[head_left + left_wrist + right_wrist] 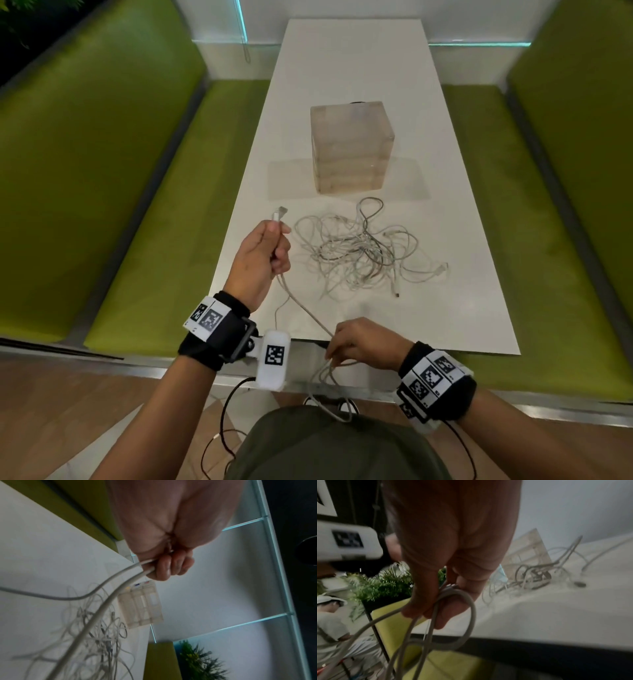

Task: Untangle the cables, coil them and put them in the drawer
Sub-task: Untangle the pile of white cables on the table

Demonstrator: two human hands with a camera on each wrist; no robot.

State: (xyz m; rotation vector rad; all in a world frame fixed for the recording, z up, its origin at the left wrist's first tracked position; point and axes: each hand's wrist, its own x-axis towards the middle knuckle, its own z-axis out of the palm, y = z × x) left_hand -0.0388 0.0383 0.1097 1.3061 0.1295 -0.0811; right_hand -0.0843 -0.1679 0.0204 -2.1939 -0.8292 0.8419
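A tangle of white cables (363, 253) lies mid-table in front of a translucent drawer box (351, 145). My left hand (265, 253) is raised over the table's left side and grips one white cable (308, 313) just below its plug (279, 212), which sticks up above the fist. The same cable runs down to my right hand (346, 346) at the near table edge, whose fingers curl round loops of it (453, 615) hanging below the edge. In the left wrist view two strands (120, 577) leave the fist. The drawers (142, 604) look closed.
The long white table (359, 68) is flanked by green bench seats (137, 205) on both sides. A glass partition (239, 31) stands at the far end. A plant (385, 582) and another person (330, 622) show to my left in the right wrist view.
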